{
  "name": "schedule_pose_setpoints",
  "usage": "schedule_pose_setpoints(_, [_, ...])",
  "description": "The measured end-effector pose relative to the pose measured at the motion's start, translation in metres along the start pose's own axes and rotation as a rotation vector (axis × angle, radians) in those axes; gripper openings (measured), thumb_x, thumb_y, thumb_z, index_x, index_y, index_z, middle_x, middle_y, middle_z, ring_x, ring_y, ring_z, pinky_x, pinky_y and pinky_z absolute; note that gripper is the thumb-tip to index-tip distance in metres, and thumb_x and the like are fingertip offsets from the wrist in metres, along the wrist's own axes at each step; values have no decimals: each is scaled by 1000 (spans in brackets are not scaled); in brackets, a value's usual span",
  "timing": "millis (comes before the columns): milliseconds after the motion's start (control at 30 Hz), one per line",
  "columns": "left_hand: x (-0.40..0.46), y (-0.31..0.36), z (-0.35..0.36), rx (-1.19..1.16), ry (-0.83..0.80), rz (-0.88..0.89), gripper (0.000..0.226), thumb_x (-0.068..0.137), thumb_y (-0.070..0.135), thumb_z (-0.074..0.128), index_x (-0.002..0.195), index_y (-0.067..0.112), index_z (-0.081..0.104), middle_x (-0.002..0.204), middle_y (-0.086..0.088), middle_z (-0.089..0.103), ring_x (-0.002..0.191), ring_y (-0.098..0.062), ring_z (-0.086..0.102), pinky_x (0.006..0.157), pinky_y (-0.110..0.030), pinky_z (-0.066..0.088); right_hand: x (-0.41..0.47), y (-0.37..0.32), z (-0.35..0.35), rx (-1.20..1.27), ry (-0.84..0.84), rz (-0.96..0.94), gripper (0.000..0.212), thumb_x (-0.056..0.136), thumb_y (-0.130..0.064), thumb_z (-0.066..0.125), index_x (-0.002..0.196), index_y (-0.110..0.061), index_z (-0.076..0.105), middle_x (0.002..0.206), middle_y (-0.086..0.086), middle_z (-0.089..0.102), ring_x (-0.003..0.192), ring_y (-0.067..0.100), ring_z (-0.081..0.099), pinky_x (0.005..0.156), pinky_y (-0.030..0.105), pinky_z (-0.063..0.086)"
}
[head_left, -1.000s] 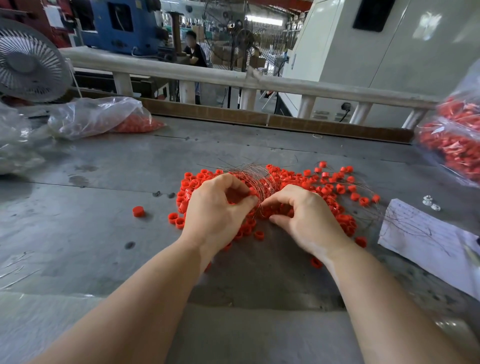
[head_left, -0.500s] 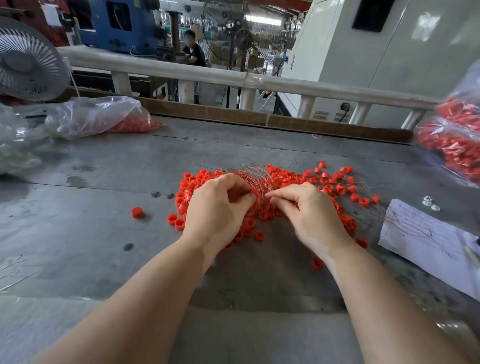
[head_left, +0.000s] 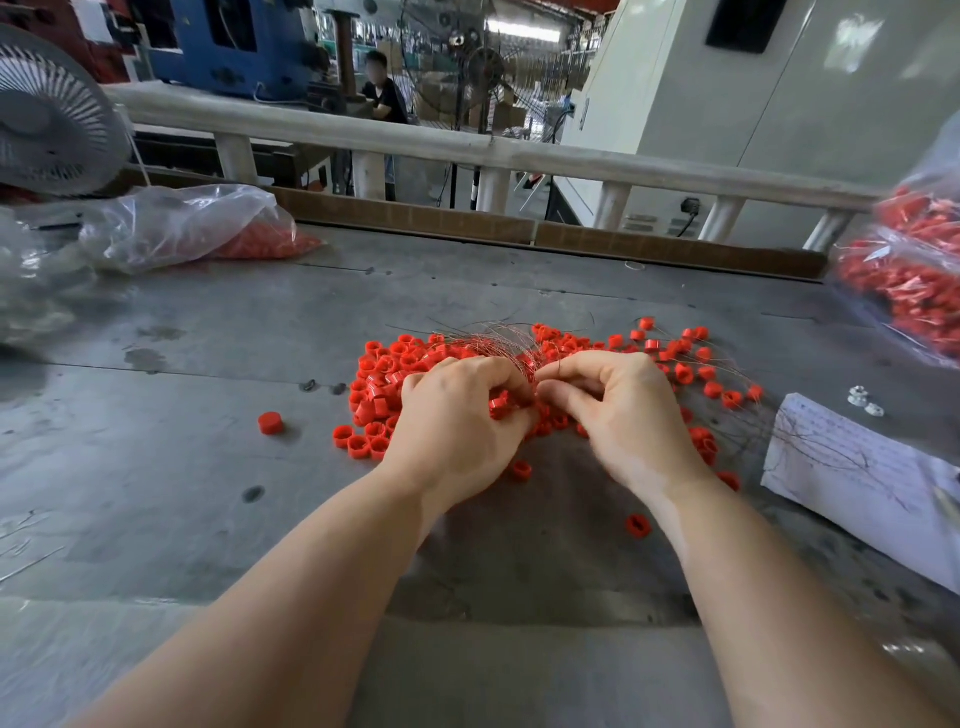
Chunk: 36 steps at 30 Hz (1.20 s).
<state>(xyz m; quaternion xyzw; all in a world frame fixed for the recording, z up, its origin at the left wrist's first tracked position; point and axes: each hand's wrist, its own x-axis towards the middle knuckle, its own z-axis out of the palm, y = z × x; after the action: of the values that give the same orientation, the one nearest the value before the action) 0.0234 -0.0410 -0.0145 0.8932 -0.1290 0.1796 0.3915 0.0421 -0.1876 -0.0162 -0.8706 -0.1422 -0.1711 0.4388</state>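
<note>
A heap of small red plastic caps (head_left: 384, 379) lies spread on the grey metal table (head_left: 208, 467). A bundle of thin wires (head_left: 493, 340) fans out over the heap. My left hand (head_left: 452, 421) has its fingers curled around the wire bundle where the strands meet, with a red cap (head_left: 497, 406) at its fingertips. My right hand (head_left: 623, 410) pinches a single thin wire (head_left: 558, 366) between thumb and forefinger, close to the left hand's fingertips. What lies under both palms is hidden.
One red cap (head_left: 270, 422) sits alone to the left. A clear bag of red caps (head_left: 208, 228) lies at the back left, another bag (head_left: 909, 280) at the right. A white paper (head_left: 857, 478) with wires, two white nuts (head_left: 865, 402), a fan (head_left: 47, 114) and a rail (head_left: 467, 150) border the table.
My right hand has lifted slightly and drawn one wire out of the bundle with thumb and forefinger. The left hand has stayed on the bundle.
</note>
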Motion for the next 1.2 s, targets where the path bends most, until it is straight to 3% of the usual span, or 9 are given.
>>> schedule_pose_setpoints(67, [1, -1, 1, 11, -10, 3, 9, 78, 28, 72, 86, 24, 71, 85, 13, 65, 97, -16, 58, 95, -43, 40, -1, -1, 1, 26, -33, 7, 20, 83, -6, 68, 79, -26, 68, 76, -11, 69, 74, 0, 66, 75, 14, 50])
schedule_pose_setpoints(200, [0, -3, 2, 32, -31, 25, 8, 78, 29, 72, 85, 28, 70, 74, 24, 52, 97, -14, 54, 96, -43, 37, -1, -2, 1, 67, -38, 24, 22, 86, -5, 64, 79, -25, 67, 73, -13, 68, 71, -2, 65, 73, 11, 48])
schedule_pose_setpoints(400, [-1, -9, 6, 76, -16, 29, 10, 80, 31, 69, 90, 30, 68, 101, 15, 64, 108, -10, 47, 91, -30, 24, -3, -8, -2, 175, -40, 14, 22, 89, -2, 60, 80, -20, 68, 75, -6, 69, 74, 1, 65, 72, 8, 46])
schedule_pose_setpoints(667, [-1, -9, 6, 58, 90, 56, 11, 76, 33, 73, 83, 26, 69, 93, 13, 66, 102, -11, 52, 90, -26, 23, -4, -9, -1, 123, -78, 28, 18, 90, -7, 59, 84, -19, 71, 79, -7, 72, 76, 3, 66, 75, 15, 50])
schedule_pose_setpoints(833, [-3, -9, 6, 101, 35, 109, 11, 75, 33, 72, 85, 28, 70, 102, 17, 66, 106, -8, 48, 84, -21, 17, -5, -9, 0, 107, -46, -4, 16, 90, -6, 59, 85, -15, 71, 83, -4, 70, 82, 8, 65, 79, 19, 50])
schedule_pose_setpoints(967, [-3, -9, 6, 127, 5, 126, 16, 78, 36, 70, 92, 30, 70, 105, 19, 66, 108, -7, 48, 94, -27, 22, -5, -11, -2, 121, 2, -28, 25, 88, -5, 61, 80, -27, 67, 84, -5, 65, 78, 9, 63, 78, 21, 50])
schedule_pose_setpoints(1200, [-5, -6, 7, 128, -41, 182, 14, 81, 36, 67, 92, 29, 70, 97, 16, 67, 105, -6, 45, 83, -21, 13, -8, -14, -3, 168, -50, -10, 24, 86, -3, 63, 79, -24, 71, 81, -8, 71, 81, 6, 66, 77, 21, 53])
